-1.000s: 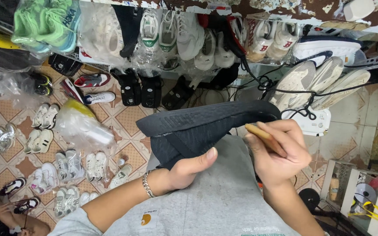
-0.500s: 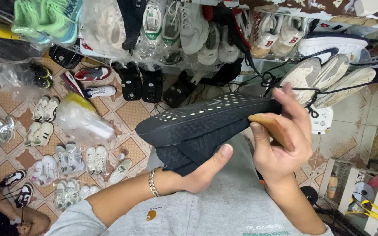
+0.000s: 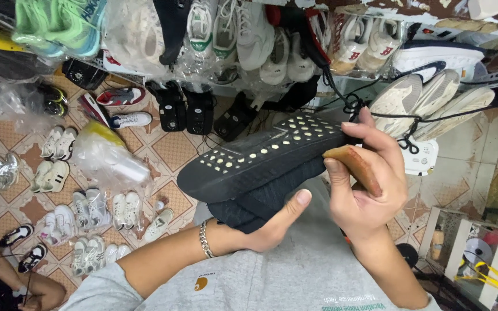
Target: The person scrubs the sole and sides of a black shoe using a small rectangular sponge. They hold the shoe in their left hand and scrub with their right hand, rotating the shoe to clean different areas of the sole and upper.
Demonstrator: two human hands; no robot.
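- The black shoe has rolled further over than a second ago: then it showed mostly its dark edge and knit side, now its sole faces up toward the camera, with rows of pale dots plain across the tread
- It sits in the middle of the view, above the person's lap and the grey sweatshirt, toe end pointing left and heel end far right
- The left hand cups the shoe from below at its near side, fingers hidden under the upper, thumb laid up along the knit; a silver bracelet hangs at the wrist
- The right hand has shifted its hold: the forefinger now reaches out over the heel end of the sole, while thumb and remaining fingers pinch a brown wooden handle just beside the sole's edge; the working end of that tool is hidden, so its kind cannot be told
- As a judgement, the turn brings the tread and its edge seam into reach of the tool, with both hands steadying the shoe
- Far behind, bagged sneakers hang in a row, and pairs of white shoes stand on the patterned tile floor to the left
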